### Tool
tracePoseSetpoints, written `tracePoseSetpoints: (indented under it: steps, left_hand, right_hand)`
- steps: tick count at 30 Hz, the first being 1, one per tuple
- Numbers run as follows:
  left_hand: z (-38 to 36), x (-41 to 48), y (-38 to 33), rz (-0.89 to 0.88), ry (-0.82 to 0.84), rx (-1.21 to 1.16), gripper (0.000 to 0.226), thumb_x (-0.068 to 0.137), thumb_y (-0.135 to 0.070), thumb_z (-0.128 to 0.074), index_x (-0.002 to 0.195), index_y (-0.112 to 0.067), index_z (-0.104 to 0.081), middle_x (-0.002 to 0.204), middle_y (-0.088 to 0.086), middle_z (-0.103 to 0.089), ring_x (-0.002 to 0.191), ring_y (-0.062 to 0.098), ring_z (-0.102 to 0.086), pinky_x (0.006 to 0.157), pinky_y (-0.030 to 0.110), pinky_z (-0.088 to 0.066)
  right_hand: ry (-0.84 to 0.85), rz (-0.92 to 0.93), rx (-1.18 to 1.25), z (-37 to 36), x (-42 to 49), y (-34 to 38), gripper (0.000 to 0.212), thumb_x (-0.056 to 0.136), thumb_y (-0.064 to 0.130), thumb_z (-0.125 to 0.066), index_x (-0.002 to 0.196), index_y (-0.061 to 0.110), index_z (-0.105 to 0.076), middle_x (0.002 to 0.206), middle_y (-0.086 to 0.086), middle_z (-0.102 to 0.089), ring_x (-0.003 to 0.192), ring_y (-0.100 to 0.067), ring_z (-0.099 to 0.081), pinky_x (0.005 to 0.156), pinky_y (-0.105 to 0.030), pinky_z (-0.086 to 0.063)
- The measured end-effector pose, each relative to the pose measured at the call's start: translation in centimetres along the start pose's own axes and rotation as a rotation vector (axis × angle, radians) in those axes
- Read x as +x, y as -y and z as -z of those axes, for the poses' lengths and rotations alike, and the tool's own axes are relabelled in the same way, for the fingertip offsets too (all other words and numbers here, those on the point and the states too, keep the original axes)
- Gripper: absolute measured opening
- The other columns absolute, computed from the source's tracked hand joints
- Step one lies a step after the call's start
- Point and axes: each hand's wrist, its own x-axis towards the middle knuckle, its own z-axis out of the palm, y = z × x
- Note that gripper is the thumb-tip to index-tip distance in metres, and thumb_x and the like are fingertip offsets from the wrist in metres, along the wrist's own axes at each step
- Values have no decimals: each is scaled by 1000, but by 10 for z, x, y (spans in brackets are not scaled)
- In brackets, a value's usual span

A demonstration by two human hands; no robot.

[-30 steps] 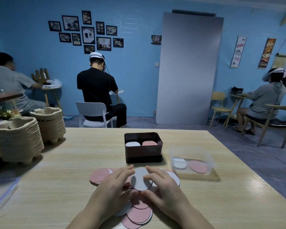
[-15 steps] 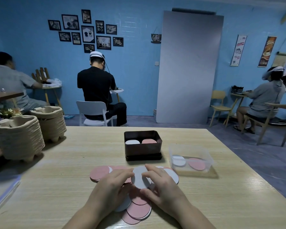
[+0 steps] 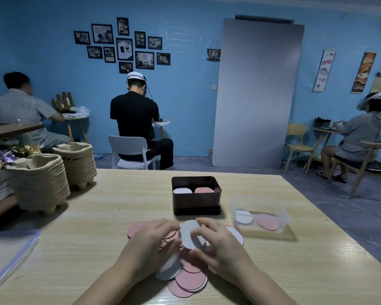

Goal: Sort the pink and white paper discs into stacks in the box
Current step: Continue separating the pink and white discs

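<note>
Between left hand (image 3: pixel 151 246) and right hand (image 3: pixel 220 246) fingers (image 3: pixel 207 222) — white disc (image 3: pixel 188 235).

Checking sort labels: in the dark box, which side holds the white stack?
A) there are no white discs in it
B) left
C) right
B: inside the dark box, the white stack sits on the left, beside the pink stack on the right.
</note>
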Motion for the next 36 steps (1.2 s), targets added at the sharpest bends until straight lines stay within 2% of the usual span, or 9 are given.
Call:
tracePoseSetpoints:
  steps: [4,8,14,18,22,26,30,33,36]
  left_hand:
    - [21,-4,16,52,-17,27,27,96,-51,-53,109,-32,-65,105,-20,-66,95,3,-62,80,30,-53]
    - [35,-18,45,127,54,146,29,95,-54,-50,110,-33,-63,112,-21,-63,101,5,-60,84,32,-53]
    - [33,-40,71,336,102,197,57,90,-67,-43,134,-33,-54,143,-13,-54,132,11,-48,107,34,-40]
    - [30,-35,65,375,163,222,56,91,-65,-38,139,-34,-44,133,-16,-56,124,11,-48,100,31,-37]
    - [33,-38,62,359,114,180,50,90,-64,-43,131,-34,-47,113,-20,-59,110,11,-54,90,30,-41]
    - [36,-41,58,276,45,158,57,90,-61,-50,135,-27,-53,125,-17,-60,113,7,-55,94,26,-43]
    - [39,-40,50,173,16,146,48,90,-56,-57,129,-28,-55,135,-13,-60,122,6,-55,100,20,-40]
    - [39,-36,40,122,-7,108,43,89,-52,-61,124,-26,-60,135,-10,-60,122,6,-56,102,15,-38]
    - [33,-28,27,64,-14,82,39,88,-46,-67,121,-25,-63,136,-9,-60,123,7,-57,102,18,-43]
  right_hand:
    - [-6,20,-6,-6,14,9,31,87,51,-66,112,37,-55,140,14,-46,126,-8,-44,97,-25,-44]
    - [-3,38,-5,-15,26,16,31,87,50,-69,111,37,-54,141,13,-46,126,-9,-43,97,-25,-44]
    - [-15,23,-15,-25,20,11,30,86,50,-70,110,37,-56,142,18,-44,123,-10,-44,92,-28,-48]
    - [-25,33,-26,-27,17,10,31,85,49,-71,110,36,-57,143,15,-46,125,-8,-44,92,-29,-49]
    - [-23,31,-27,-27,16,11,30,86,50,-70,109,36,-57,145,14,-45,130,-8,-42,96,-29,-47]
    - [-31,24,-31,-26,15,11,29,86,49,-71,107,36,-56,145,13,-45,130,-7,-41,96,-26,-46]
    - [-18,2,-20,-27,16,10,27,87,52,-66,105,36,-53,146,13,-44,129,-9,-42,95,-25,-46]
    - [-7,-21,-4,-27,15,10,26,87,49,-67,104,35,-54,147,13,-44,128,-8,-42,95,-24,-45]
    - [-15,-24,-3,-26,15,11,34,86,51,-66,114,34,-55,147,14,-45,130,-8,-41,100,-20,-39]
